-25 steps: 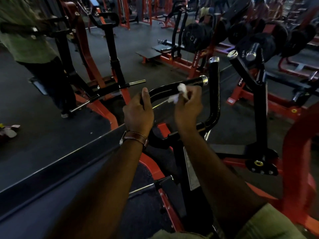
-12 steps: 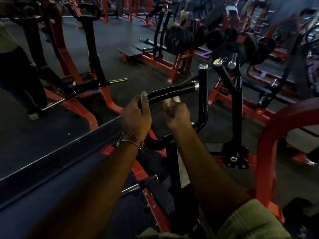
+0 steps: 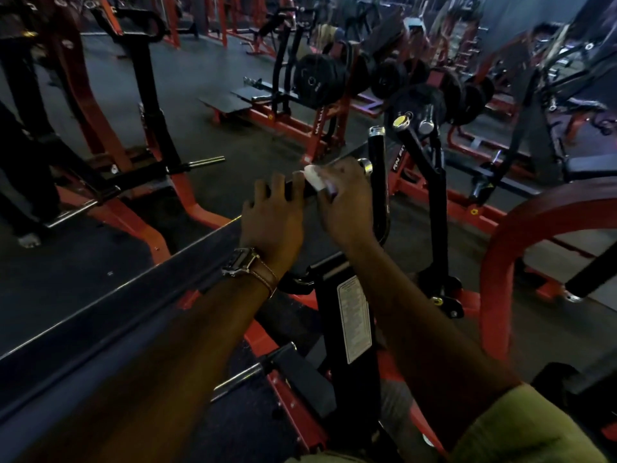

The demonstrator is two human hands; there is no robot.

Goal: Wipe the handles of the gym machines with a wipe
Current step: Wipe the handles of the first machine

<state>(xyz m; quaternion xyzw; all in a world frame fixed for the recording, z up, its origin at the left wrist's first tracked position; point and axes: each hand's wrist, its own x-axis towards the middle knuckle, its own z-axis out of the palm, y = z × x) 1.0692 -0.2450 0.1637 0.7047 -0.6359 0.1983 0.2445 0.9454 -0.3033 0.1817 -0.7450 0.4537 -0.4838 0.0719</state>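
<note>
At the left, the horizontal black handle (image 3: 298, 190) is steadied by the left hand (image 3: 272, 222), whose fingers (image 3: 278, 185) are spread apart and laid over the bar, not clamped round it. Just to the right, the white wipe (image 3: 314, 177) is pinched against the same handle by the right hand (image 3: 344, 198), its fingers curled over bar and wipe near the chrome end cap (image 3: 365, 166). This handle is judged to be partly wiped. Further right, the upright handle (image 3: 377, 168) of the same machine and the angled black arm (image 3: 417, 145) beyond are not touched, so most of the task appears to be left.
</note>
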